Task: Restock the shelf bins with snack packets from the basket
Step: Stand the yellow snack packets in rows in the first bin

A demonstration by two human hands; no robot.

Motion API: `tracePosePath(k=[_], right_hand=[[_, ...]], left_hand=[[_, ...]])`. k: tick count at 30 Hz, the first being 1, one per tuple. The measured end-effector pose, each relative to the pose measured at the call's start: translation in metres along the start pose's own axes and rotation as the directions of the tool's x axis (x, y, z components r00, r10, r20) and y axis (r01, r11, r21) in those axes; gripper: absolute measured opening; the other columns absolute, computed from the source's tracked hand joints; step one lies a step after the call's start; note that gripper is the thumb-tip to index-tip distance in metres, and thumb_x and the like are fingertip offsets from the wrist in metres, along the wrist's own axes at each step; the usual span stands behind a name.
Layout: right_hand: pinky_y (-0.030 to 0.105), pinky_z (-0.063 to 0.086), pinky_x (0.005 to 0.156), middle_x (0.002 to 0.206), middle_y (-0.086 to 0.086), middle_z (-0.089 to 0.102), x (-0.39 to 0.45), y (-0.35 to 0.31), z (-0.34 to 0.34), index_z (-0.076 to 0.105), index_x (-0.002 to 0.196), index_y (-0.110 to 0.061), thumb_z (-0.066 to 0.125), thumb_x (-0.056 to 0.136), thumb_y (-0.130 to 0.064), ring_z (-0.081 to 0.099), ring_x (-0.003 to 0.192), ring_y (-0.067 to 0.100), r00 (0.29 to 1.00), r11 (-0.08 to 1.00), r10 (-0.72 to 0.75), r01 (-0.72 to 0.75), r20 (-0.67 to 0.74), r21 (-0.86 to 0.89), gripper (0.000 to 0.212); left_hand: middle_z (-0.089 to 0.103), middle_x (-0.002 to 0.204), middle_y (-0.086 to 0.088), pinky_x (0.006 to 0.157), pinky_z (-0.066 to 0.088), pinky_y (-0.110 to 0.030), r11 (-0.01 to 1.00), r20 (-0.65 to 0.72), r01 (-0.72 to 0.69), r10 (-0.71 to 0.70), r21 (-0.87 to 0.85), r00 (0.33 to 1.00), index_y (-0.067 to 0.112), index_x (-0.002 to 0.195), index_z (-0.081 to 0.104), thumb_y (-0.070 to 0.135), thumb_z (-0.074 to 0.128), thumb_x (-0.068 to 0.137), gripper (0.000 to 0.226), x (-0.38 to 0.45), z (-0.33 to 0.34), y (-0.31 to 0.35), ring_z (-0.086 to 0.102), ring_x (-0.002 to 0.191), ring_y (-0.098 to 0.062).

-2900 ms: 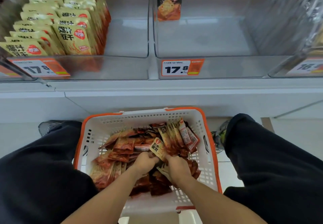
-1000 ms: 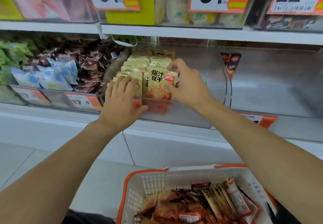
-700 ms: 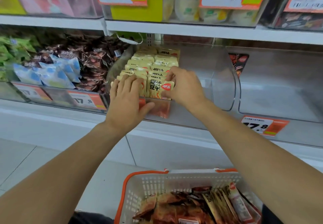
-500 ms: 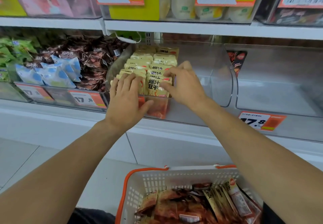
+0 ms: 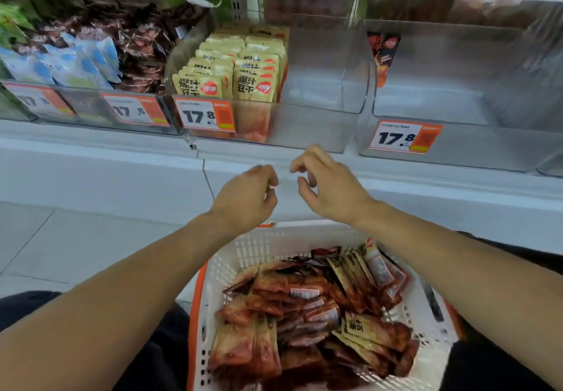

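A clear shelf bin [image 5: 316, 128] holds two upright rows of yellow snack packets [image 5: 254, 86] at its left side; its right part is bare. Below it, a white basket with an orange rim [image 5: 243, 253] holds a heap of red-brown and yellow snack packets [image 5: 304, 305]. My left hand [image 5: 246, 198] and my right hand [image 5: 329, 186] hover side by side between the bin and the basket, in front of the white shelf edge. The fingers of both hang loosely curled and hold nothing.
To the left, bins hold dark brown packets [image 5: 137, 43] and blue-white packets [image 5: 70, 64]. At the right a nearly bare clear bin [image 5: 457, 143] has one dark red packet [image 5: 382, 55] standing at its back. Orange price tags [image 5: 207, 114] line the bin fronts. My dark-trousered knees flank the basket.
Both hands have left the yellow packets in the bin and dropped down toward the basket, holding nothing. The packet the right hand set in now stands at the front of the right row.
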State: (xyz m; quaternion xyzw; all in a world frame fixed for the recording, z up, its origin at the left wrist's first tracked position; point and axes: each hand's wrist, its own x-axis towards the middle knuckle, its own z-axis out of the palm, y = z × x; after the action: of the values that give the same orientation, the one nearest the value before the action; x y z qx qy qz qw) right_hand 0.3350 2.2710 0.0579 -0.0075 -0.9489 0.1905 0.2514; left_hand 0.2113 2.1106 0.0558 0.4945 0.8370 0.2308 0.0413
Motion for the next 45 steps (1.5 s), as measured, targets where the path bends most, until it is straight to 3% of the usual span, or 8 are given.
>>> tracePosePath(k=[5, 8, 13, 18, 27, 36, 39, 45], right_hand=[[0.035, 0.046, 0.068, 0.104, 0.001, 0.057, -0.096, 0.013, 0.034, 0.057, 0.11, -0.017, 0.054, 0.091, -0.013, 0.045, 0.071, 0.007, 0.891, 0.934, 0.353, -0.352, 0.285, -0.056, 0.019], [0.03, 0.043, 0.073, 0.093, -0.004, 0.059, -0.145, 0.014, 0.054, 0.059, 0.108, -0.016, 0.065, 0.087, -0.021, 0.055, 0.082, 0.015, 0.685, 0.845, 0.479, -0.529, 0.549, -0.079, 0.022], [0.029, 0.047, 0.077, 0.104, -0.007, 0.056, -0.193, 0.001, 0.076, 0.053, 0.123, -0.017, 0.082, 0.076, -0.043, 0.055, 0.092, 0.015, 0.446, 0.826, 0.439, -0.542, 0.78, -0.154, 0.061], [0.036, 0.052, 0.09, 0.13, 0.002, 0.056, -0.195, -0.016, 0.098, 0.047, 0.14, -0.022, 0.077, 0.081, -0.05, 0.061, 0.103, 0.021, 0.477, 0.789, 0.467, -0.606, 0.744, -0.106, 0.072], [0.036, 0.05, 0.091, 0.114, 0.004, 0.069, -0.173, -0.022, 0.108, 0.069, 0.107, -0.018, 0.061, 0.096, -0.019, 0.062, 0.108, 0.023, 0.556, 0.737, 0.58, -0.67, 0.596, -0.092, 0.014], [0.027, 0.042, 0.066, 0.076, 0.001, 0.065, -0.058, -0.006, 0.038, 0.069, 0.091, -0.008, 0.053, 0.101, -0.017, 0.057, 0.063, 0.009, 0.54, 0.826, 0.448, -0.554, 0.713, -0.099, 0.021], [0.028, 0.053, 0.061, 0.095, 0.012, 0.072, -0.02, -0.001, 0.009, 0.063, 0.104, -0.007, 0.05, 0.104, -0.019, 0.072, 0.071, 0.009, 0.487, 0.789, 0.414, -0.613, 0.769, -0.037, 0.018], [0.035, 0.059, 0.079, 0.103, 0.008, 0.073, 0.018, -0.006, -0.049, 0.059, 0.112, -0.009, 0.07, 0.093, -0.023, 0.073, 0.087, 0.018, 0.543, 0.641, 0.277, -0.719, 0.793, 0.268, 0.027]], left_hand=[[0.066, 0.1, -0.011, 0.078, 0.046, -0.035, 0.985, 0.549, 0.094, -0.16, 0.147, 0.82, 0.01, 0.096, 0.061, 0.02, 0.053, 0.093, 0.013, -0.057, 0.065, 0.003, 0.061, 0.099, -0.033], [0.059, 0.086, -0.011, 0.072, 0.045, -0.036, 0.978, 0.681, 0.144, -0.207, 0.149, 0.703, 0.01, 0.084, 0.055, 0.022, 0.057, 0.091, 0.013, -0.092, 0.099, 0.006, 0.061, 0.095, -0.037], [0.051, 0.129, -0.016, 0.083, 0.044, -0.035, 0.969, 0.739, 0.162, -0.248, 0.188, 0.627, 0.008, 0.124, 0.048, 0.033, 0.059, 0.095, 0.04, -0.114, 0.134, 0.009, 0.054, 0.108, -0.03], [0.039, 0.137, -0.015, 0.101, 0.044, -0.049, 0.953, 0.604, 0.221, -0.301, 0.205, 0.738, 0.013, 0.13, 0.049, 0.037, 0.065, 0.09, 0.049, -0.124, 0.143, 0.003, 0.047, 0.122, -0.036], [0.052, 0.134, -0.008, 0.105, 0.041, -0.046, 0.978, 0.498, 0.194, -0.206, 0.077, 0.843, 0.015, 0.14, 0.047, 0.03, 0.065, 0.088, 0.057, -0.129, 0.146, 0.0, 0.047, 0.125, -0.03], [0.07, 0.086, -0.002, 0.071, 0.055, -0.026, 0.881, 0.472, 0.397, -0.244, -0.257, 0.847, 0.019, 0.089, 0.066, 0.028, 0.073, 0.089, 0.012, -0.064, 0.084, 0.002, 0.066, 0.078, -0.018], [0.063, 0.07, -0.001, 0.056, 0.043, -0.015, 0.876, 0.381, 0.383, -0.26, -0.293, 0.887, 0.017, 0.074, 0.061, 0.023, 0.072, 0.091, 0.021, -0.036, 0.043, 0.006, 0.055, 0.061, -0.011], [0.076, 0.083, -0.006, 0.077, 0.057, -0.041, 0.858, 0.374, 0.324, -0.171, -0.398, 0.912, 0.004, 0.09, 0.064, 0.021, 0.066, 0.095, 0.017, -0.009, -0.032, 0.006, 0.071, 0.081, -0.027]])
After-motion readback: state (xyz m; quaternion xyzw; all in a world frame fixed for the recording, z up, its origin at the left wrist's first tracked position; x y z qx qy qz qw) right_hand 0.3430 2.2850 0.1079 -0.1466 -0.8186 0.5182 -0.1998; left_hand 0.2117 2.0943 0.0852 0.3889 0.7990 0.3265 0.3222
